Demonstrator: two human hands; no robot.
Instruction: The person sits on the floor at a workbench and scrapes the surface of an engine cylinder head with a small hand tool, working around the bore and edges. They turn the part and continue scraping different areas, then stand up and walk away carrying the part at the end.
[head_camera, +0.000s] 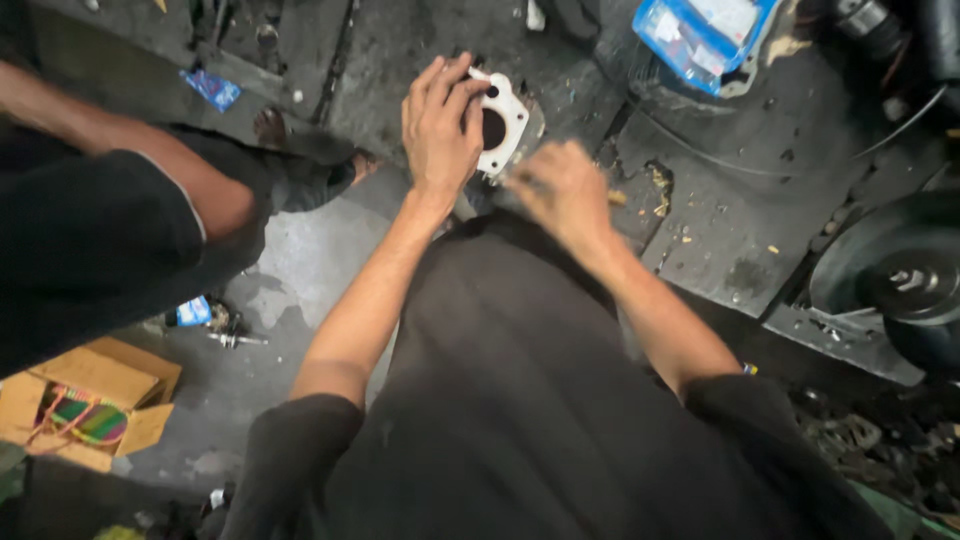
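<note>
Left hand (440, 125) grips white gasket (505, 125); right hand (562, 190) blurred beside.

Grimy dark concrete floor (300, 260), dim light; open cardboard box (85, 400) lower left; blue packet (700, 30) at top.

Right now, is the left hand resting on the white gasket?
Yes, the left hand lies with its fingers over the white gasket, covering its left part.
</note>
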